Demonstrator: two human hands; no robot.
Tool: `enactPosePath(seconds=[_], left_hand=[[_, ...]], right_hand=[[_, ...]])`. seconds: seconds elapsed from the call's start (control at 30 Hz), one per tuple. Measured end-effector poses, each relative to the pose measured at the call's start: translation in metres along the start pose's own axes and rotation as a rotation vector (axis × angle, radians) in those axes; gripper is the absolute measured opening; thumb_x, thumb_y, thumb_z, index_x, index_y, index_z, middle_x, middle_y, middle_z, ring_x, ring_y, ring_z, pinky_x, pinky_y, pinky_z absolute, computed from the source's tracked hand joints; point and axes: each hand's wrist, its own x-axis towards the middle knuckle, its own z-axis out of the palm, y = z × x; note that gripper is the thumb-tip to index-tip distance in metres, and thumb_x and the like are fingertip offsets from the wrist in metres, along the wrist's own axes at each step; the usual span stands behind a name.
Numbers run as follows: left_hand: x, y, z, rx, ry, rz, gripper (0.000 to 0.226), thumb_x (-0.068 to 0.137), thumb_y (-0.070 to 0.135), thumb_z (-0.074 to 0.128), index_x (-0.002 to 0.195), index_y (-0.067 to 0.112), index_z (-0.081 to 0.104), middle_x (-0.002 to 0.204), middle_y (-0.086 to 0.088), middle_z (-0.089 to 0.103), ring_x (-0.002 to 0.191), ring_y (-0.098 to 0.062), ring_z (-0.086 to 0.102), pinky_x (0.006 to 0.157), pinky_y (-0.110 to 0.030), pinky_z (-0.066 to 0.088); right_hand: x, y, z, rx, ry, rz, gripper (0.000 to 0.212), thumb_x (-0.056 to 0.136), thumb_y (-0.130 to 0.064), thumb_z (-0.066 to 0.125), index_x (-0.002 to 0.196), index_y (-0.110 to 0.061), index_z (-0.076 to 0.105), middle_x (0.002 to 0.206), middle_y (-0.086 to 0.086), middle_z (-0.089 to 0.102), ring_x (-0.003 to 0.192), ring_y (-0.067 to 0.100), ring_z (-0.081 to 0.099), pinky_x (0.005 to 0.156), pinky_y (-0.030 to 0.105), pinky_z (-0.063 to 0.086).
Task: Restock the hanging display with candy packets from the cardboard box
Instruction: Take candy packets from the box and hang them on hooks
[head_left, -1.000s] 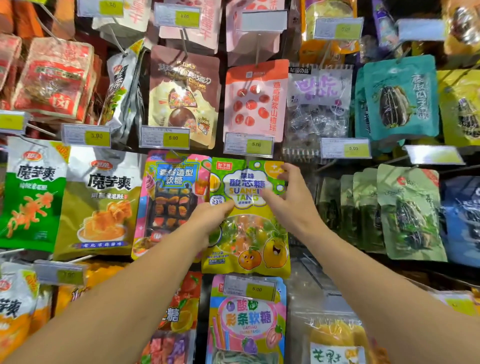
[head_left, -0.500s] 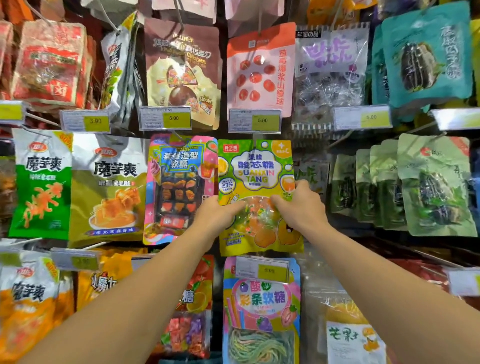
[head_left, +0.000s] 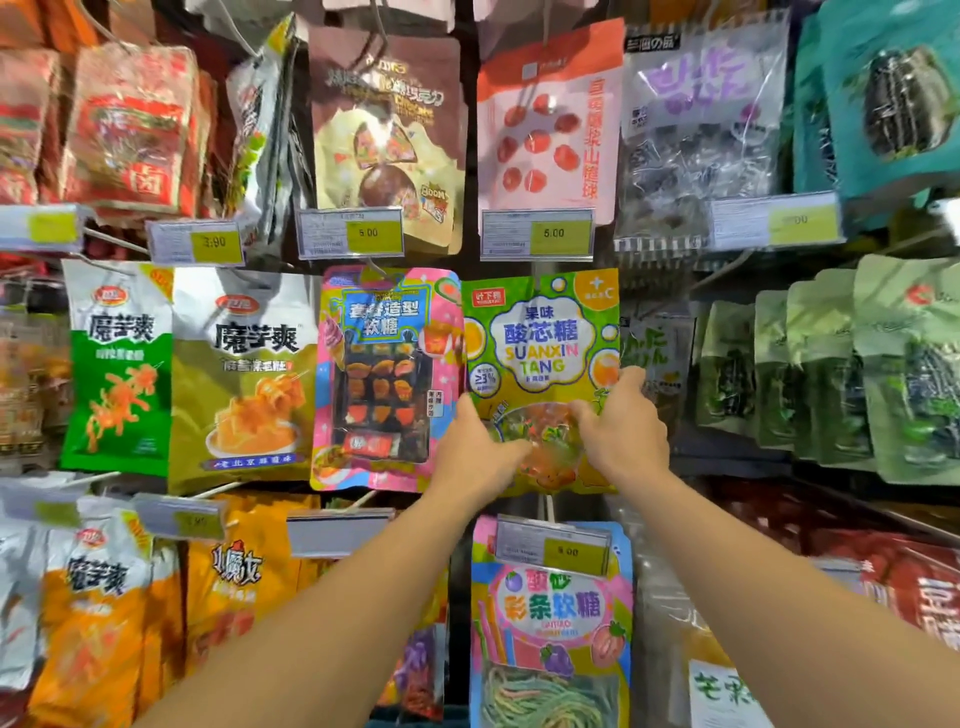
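Note:
A green and yellow candy packet (head_left: 540, 343) printed SUANXIN TANG hangs in the middle row of the display, upright, just under a 5.00 price tag (head_left: 537, 234). My left hand (head_left: 480, 452) grips its lower left part. My right hand (head_left: 621, 428) grips its lower right edge, fingers curled over the front. Whether the packet's top sits on a hook is hidden behind the tag. The cardboard box is out of view.
A pink gummy packet (head_left: 387, 374) hangs touching the candy packet's left side. Below it hangs a rainbow-strip candy packet (head_left: 553, 623) with its own price tag. Green seed packets (head_left: 831, 364) fill the right; konjac snack bags (head_left: 239, 379) fill the left.
Both hands slid down the candy packet from its upper edge to its lower part. The packet now hangs straight and higher under the tag. My view has come closer.

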Motion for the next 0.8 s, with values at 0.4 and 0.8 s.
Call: enactPosePath(seconds=[0.4,0.8], left_hand=[[-0.011,0.005,-0.039,-0.002,-0.154,0.049,0.077,0.084,0.034,0.07,0.15,0.021,0.032,0.15,-0.001,0.042,0.131,-0.02,0.044,0.09,-0.026,0.035],[-0.052,-0.016,-0.108,0.122,-0.213,0.294,0.061,0.086,0.035,0.069,0.14,0.015,0.049,0.143,-0.004,0.052,0.128,-0.022,0.051,0.099,-0.028,0.038]], right_hand=[[-0.021,0.0,0.0,0.0,-0.082,0.072,0.054,0.09,-0.038,0.063,0.123,-0.009,0.033,0.12,0.021,0.061,0.108,0.043,0.059,0.085,0.048,0.048],[-0.109,-0.061,-0.02,-0.123,-0.024,-0.003,0.059,0.079,-0.038,0.061,0.129,-0.013,0.043,0.124,0.015,0.05,0.113,0.043,0.052,0.091,0.05,0.047]])
